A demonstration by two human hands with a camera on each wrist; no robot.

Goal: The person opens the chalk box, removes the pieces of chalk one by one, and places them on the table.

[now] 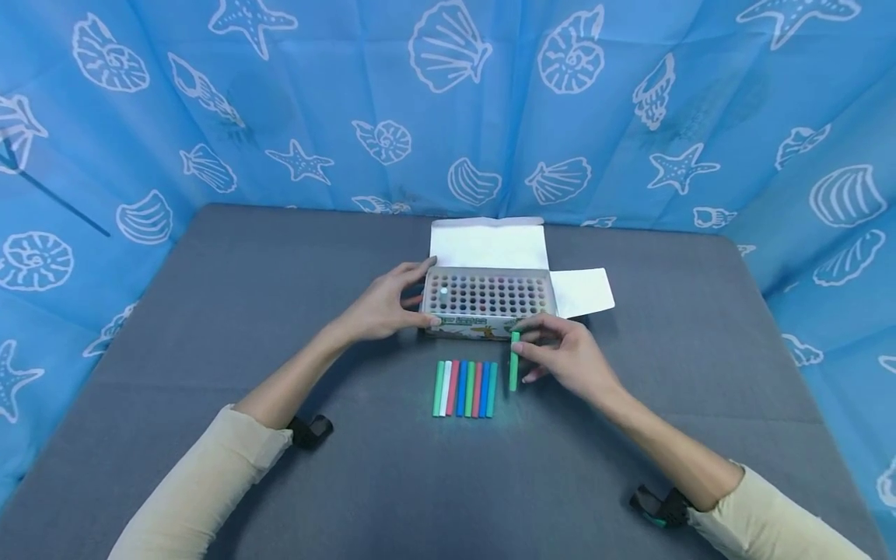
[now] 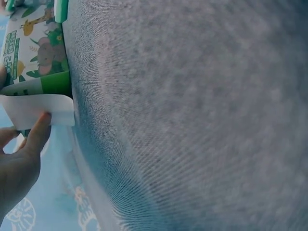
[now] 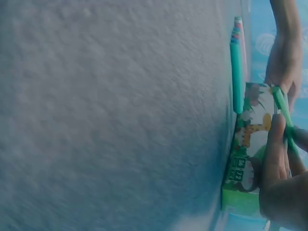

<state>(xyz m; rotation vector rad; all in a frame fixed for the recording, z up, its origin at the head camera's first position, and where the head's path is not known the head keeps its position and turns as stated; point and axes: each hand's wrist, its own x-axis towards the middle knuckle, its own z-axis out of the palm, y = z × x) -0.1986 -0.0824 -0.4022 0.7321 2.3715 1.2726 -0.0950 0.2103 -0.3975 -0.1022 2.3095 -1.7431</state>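
Animal-printed box [image 3: 248, 154], writing illegible

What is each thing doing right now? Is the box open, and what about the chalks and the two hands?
Chalk box: open, lid flap folded back, mostly full.
Green chalk: pinched in the right hand, just in front of the box.
Row of chalks: seven sticks lying flat, side by side on the grey table.
Left hand: grips the box's left end.
Right hand: fingers curled round the green chalk.
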